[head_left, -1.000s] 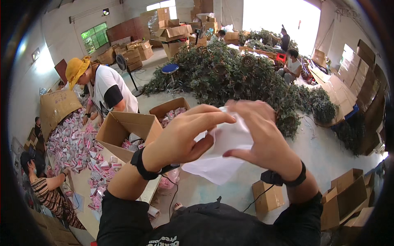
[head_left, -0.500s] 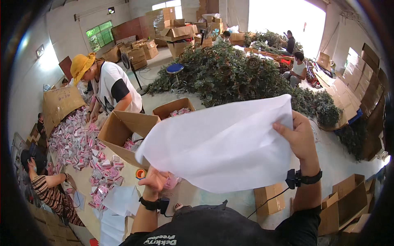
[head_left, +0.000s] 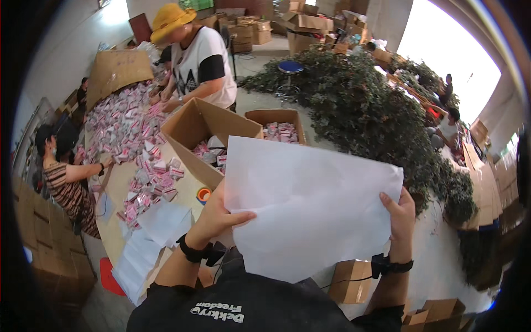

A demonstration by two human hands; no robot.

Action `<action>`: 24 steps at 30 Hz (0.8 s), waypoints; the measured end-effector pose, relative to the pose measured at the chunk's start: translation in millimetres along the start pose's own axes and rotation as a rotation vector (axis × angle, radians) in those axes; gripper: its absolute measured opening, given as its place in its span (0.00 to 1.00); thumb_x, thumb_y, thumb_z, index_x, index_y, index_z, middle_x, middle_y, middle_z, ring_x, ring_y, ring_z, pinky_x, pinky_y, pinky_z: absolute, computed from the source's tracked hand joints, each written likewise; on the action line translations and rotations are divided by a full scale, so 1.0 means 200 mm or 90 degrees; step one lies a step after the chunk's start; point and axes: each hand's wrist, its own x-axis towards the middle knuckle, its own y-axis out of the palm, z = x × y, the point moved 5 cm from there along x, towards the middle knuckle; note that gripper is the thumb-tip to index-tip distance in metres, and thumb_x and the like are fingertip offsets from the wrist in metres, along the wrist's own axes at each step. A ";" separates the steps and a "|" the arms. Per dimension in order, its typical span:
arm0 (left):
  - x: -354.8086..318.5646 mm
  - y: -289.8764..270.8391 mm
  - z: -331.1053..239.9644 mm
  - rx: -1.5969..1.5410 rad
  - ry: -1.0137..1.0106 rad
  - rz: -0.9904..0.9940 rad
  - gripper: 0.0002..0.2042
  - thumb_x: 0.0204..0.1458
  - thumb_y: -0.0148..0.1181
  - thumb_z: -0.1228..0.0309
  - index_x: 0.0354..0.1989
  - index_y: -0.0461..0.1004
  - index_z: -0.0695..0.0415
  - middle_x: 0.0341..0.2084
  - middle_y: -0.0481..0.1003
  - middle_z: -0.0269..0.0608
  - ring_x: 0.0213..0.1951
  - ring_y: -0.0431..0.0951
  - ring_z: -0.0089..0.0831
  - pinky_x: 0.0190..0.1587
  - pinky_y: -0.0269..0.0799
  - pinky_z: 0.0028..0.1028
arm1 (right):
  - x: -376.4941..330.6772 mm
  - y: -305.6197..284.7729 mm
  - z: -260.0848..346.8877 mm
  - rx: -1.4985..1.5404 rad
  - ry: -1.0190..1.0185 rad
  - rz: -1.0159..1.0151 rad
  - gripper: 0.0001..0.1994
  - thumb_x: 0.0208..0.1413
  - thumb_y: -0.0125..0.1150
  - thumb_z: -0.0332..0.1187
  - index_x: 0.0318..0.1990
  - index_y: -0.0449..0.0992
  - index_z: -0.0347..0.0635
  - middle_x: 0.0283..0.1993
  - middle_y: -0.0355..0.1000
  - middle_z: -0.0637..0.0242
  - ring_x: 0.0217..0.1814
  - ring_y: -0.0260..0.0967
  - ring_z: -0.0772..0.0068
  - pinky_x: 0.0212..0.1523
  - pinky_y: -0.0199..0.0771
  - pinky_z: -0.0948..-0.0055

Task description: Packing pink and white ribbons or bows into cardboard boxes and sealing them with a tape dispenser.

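Observation:
A large white sheet (head_left: 312, 207), paper-like and slightly creased, is stretched between my two hands in front of my chest. My left hand (head_left: 217, 216) pinches its left edge, the thumb on top. Gripped at the right edge, the sheet lies under the thumb of my right hand (head_left: 401, 216), whose other fingers are partly behind it. Just beyond the sheet stands an open cardboard box (head_left: 235, 124) holding small pink-and-white packets. An orange tape roll (head_left: 203, 195) lies on the table near my left wrist. More white sheets (head_left: 135, 263) rest on the table's near end.
Pink-and-white packets (head_left: 124, 119) cover much of the table (head_left: 117, 191). A second carton (head_left: 301, 124) of packets stands behind the first. Co-workers are a person in a yellow hat (head_left: 202, 66) and one in a striped top (head_left: 69, 188). Artificial greenery (head_left: 354, 99) is heaped beyond, near a blue stool (head_left: 290, 67).
My left hand, earlier free below the sheet with its fingers spread, now grips the left edge. The sheet has been pulled flatter and lowered, and the view has turned left.

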 end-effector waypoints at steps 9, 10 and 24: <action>0.33 -0.70 -0.13 0.228 -0.089 -0.136 0.21 0.53 0.67 0.76 0.55 0.71 0.63 0.39 0.79 0.37 0.39 0.78 0.20 0.43 0.73 0.21 | 0.24 0.45 -0.39 0.151 0.085 0.061 0.14 0.59 0.62 0.24 0.51 0.71 0.29 0.47 0.76 0.60 0.46 0.74 0.73 0.50 0.75 0.72; 0.44 -0.81 -0.17 0.205 -0.105 -0.124 0.18 0.54 0.66 0.76 0.53 0.72 0.63 0.37 0.80 0.36 0.36 0.79 0.19 0.41 0.74 0.21 | 0.26 0.56 -0.40 0.184 0.072 0.066 0.14 0.60 0.61 0.24 0.52 0.70 0.28 0.48 0.75 0.60 0.47 0.74 0.72 0.52 0.74 0.72; 1.32 -1.77 0.25 0.413 -0.063 0.020 0.15 0.56 0.63 0.74 0.52 0.73 0.60 0.39 0.78 0.33 0.36 0.75 0.21 0.38 0.71 0.26 | 0.65 1.57 -0.66 -0.302 -0.101 0.204 0.22 0.51 0.71 0.29 0.51 0.70 0.34 0.32 0.76 0.64 0.29 0.72 0.76 0.33 0.73 0.75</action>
